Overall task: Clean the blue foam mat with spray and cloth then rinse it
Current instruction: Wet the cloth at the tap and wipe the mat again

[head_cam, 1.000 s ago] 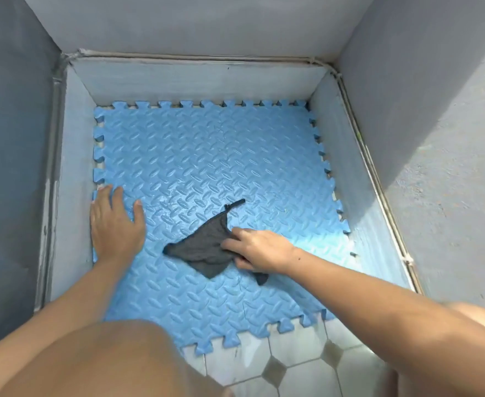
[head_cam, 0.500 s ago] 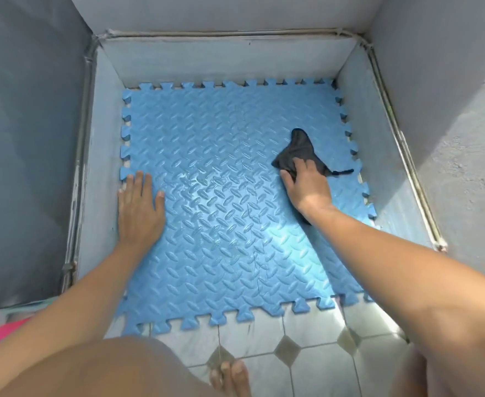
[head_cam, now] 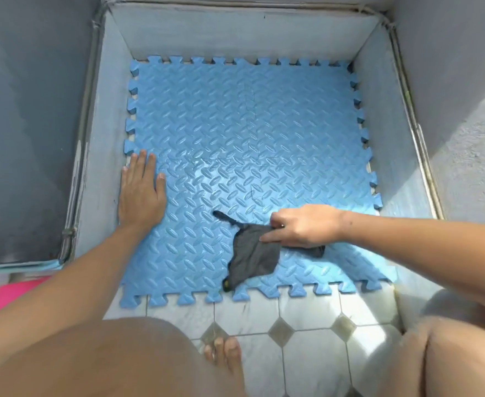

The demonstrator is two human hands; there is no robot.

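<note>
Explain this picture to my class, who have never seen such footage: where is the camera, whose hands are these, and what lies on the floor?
The one camera sits on the person's head, looking down at their own bare arms and knees. A blue foam mat of interlocking pieces lies in a grey walled corner, partly over the tiled floor. The left hand presses flat on the mat's left edge. The right hand pinches a dark grey cloth lying near the mat's front edge.

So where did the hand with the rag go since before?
The right hand dragged the dark cloth from the mat's far right side back to the near edge, gripping it throughout. The left hand stayed flat on the blue foam mat, which did not shift.
</note>
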